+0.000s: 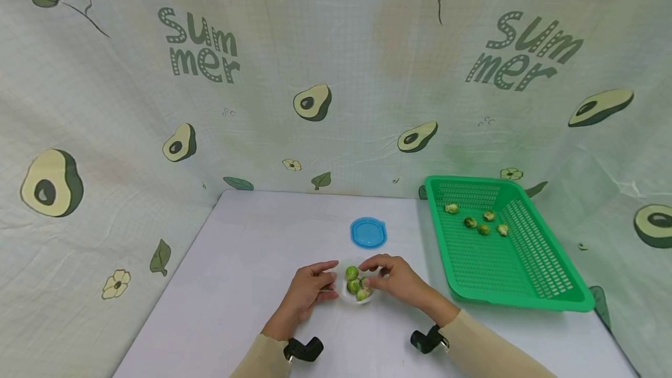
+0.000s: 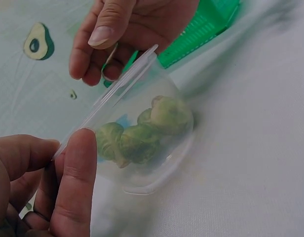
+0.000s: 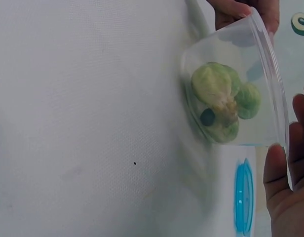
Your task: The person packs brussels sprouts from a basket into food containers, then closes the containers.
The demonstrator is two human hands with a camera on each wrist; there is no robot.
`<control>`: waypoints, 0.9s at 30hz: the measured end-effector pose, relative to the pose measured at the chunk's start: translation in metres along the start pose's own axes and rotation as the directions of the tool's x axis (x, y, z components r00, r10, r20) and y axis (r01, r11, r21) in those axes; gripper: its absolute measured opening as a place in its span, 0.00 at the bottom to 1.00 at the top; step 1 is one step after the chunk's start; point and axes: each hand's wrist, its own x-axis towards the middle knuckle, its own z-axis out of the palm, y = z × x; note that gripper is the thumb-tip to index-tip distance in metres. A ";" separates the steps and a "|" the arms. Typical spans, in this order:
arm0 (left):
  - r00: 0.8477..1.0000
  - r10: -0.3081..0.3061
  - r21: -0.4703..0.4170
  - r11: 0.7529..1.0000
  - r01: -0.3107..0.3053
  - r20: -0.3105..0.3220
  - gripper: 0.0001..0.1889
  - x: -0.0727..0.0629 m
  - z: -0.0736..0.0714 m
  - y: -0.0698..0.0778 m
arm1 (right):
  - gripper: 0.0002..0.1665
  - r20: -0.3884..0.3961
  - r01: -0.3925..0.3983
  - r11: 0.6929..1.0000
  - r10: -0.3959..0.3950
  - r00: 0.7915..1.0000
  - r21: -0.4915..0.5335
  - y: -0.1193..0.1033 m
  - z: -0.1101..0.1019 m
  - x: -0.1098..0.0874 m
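A clear plastic container [image 1: 360,300] stands on the table with several Brussels sprouts [image 1: 354,286] inside. In the left wrist view, the left hand [image 2: 68,182] pinches the container's rim between thumb and finger. The head view puts that left hand [image 1: 310,289] at the container's left side. The right hand [image 1: 396,279] is at the opposite side, its thumb over the sprouts. As the left wrist view shows, the right hand [image 2: 134,34] has loosely bent fingers at the rim, with no sprout visible in them. Through the container's wall, sprouts [image 3: 213,86] show in the right wrist view.
A blue lid [image 1: 368,233] lies on the table just behind the container. To the right stands a green plastic basket [image 1: 504,273] with several more sprouts [image 1: 483,229] towards its far end. A printed cloth [image 1: 357,63] hangs behind the white table [image 1: 236,284].
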 end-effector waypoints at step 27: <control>1.000 0.003 -0.013 1.000 -0.003 0.008 0.24 0.002 -0.002 -0.004 | 0.14 -0.263 0.138 0.975 -0.181 0.948 -0.176 -0.051 -0.083 -0.011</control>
